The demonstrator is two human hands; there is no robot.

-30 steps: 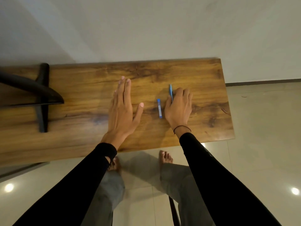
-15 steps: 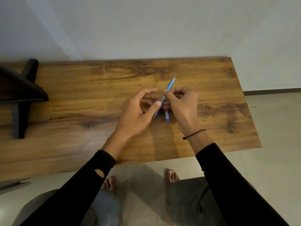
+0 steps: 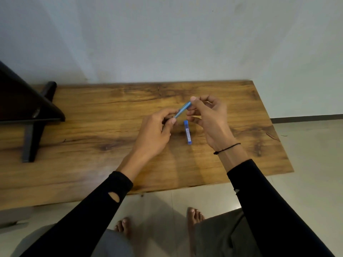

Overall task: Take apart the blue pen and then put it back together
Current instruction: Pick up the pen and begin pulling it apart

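Change: both hands have lifted the pen part higher off the surface than half a second ago, and the right hand has slid up to its far end; the loose blue piece lies where it lay.
Left fingers (image 3: 171, 121): thumb and forefinger pinched on the near, lower end of the blue pen barrel (image 3: 182, 109).
Right fingers (image 3: 194, 102): thumb and forefinger pinched on the far, upper end of the same barrel, the other fingers curled loosely.
Barrel: held in the air between the two hands, tilted, its far end higher and to the right.
Left hand (image 3: 154, 136): back of the hand turned up, black sleeve with a small hole near the cuff.
Right hand (image 3: 211, 123): thin black cord around the wrist, black sleeve behind it.
Loose blue piece (image 3: 187, 132): lying flat just below the fingers, between the two hands, touched by neither; which part of the pen it is I cannot tell.
Surface (image 3: 92, 145): brown wood grain, set against a pale wall.
Dark stand (image 3: 31, 115): well off to the left of the hands, resting on the surface.
Floor: pale tiles, bare feet showing beneath the near edge.
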